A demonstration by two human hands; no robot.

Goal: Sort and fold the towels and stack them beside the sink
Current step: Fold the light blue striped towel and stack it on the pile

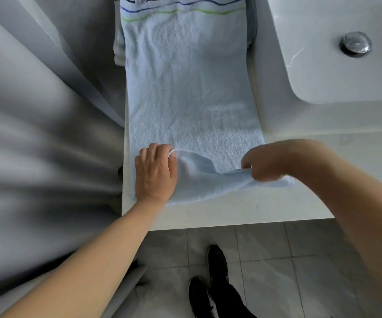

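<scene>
Bathroom, likely in home. White sink (336,72) with chrome plug (355,44) set into pale bench (242,213). Grey floor tiles (265,283) below. Striped pale-blue towel (190,88) spread on bench. Grey blurred surface (36,134) at left, perhaps curtain.

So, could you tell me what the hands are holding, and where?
Both grip the light blue towel at its near corners: left hand, right hand.

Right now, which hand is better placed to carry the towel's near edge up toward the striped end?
Probably the right hand: it already pinches a lifted near corner of the light blue towel, while the left hand grips its corner low against the counter.
</scene>
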